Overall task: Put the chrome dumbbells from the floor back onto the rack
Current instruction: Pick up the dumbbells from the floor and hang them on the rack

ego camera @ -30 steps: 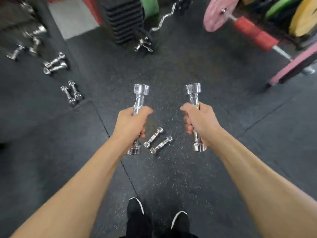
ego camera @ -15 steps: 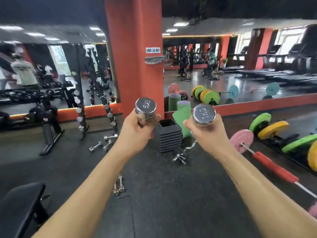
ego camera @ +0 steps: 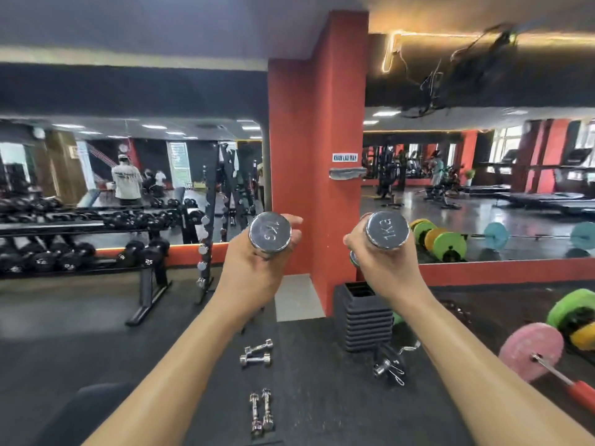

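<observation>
Chrome dumbbells (ego camera: 269, 233), round flat ends, gripped

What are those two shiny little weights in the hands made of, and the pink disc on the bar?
The dumbbell in the left hand and the other dumbbell in the right hand: probably chrome-plated steel, mirror-bright with stamped markings. The pink plate: matte, evenly coloured, likely rubber-coated; plastic is possible.

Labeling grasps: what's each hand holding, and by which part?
Left hand grips a chrome dumbbell round the handle, just behind the camera-facing end. Right hand grips the 1KG dumbbell the same way.
</observation>
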Demonstrator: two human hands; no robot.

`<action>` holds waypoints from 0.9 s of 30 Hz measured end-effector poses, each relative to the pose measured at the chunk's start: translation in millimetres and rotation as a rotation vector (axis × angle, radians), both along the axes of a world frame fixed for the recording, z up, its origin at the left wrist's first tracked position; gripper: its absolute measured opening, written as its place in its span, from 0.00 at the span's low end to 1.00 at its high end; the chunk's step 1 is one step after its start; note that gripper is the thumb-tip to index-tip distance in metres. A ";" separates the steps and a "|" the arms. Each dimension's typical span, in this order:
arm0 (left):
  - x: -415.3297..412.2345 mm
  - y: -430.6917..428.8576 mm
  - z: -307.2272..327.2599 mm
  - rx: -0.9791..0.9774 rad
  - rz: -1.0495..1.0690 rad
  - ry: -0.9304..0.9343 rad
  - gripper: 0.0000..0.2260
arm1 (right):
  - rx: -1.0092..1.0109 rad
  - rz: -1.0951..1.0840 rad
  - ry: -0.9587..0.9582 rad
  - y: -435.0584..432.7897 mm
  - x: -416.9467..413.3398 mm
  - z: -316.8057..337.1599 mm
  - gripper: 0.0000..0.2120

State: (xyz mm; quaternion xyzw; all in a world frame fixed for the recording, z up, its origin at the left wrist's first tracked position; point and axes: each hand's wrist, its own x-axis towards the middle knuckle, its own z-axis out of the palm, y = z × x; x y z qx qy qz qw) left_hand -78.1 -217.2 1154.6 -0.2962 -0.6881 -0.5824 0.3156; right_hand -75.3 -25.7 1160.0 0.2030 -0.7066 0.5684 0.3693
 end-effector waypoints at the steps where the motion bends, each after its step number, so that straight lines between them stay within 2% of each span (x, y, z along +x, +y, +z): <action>1: -5.5 -11.9 0.8 0.012 0.015 0.008 0.07 | -0.011 0.005 0.012 -12.5 -7.5 1.7 0.14; 5: -28.5 -58.1 4.0 0.033 0.044 -0.008 0.09 | 0.026 0.000 0.029 -60.4 -38.3 4.2 0.12; 8: -53.4 -91.1 4.6 0.003 0.083 -0.052 0.05 | 0.007 0.044 -0.002 -92.1 -65.0 7.8 0.16; 11: -80.5 -116.9 8.0 -0.018 0.162 -0.099 0.17 | -0.020 0.078 -0.060 -121.6 -102.3 10.9 0.18; 15: -127.9 -153.6 10.0 -0.009 0.233 -0.199 0.18 | -0.082 0.117 -0.188 -158.8 -161.4 12.5 0.17; 19: -187.2 -185.2 9.1 0.054 0.236 -0.271 0.09 | -0.193 0.230 -0.345 -194.1 -236.8 8.1 0.09; 23: -266.0 -215.4 10.2 0.041 0.315 -0.320 0.17 | -0.236 0.338 -0.478 -222.6 -329.0 4.8 0.13; 27: -357.8 -246.9 9.1 0.063 0.323 -0.337 0.19 | -0.224 0.390 -0.548 -253.8 -429.3 7.5 0.13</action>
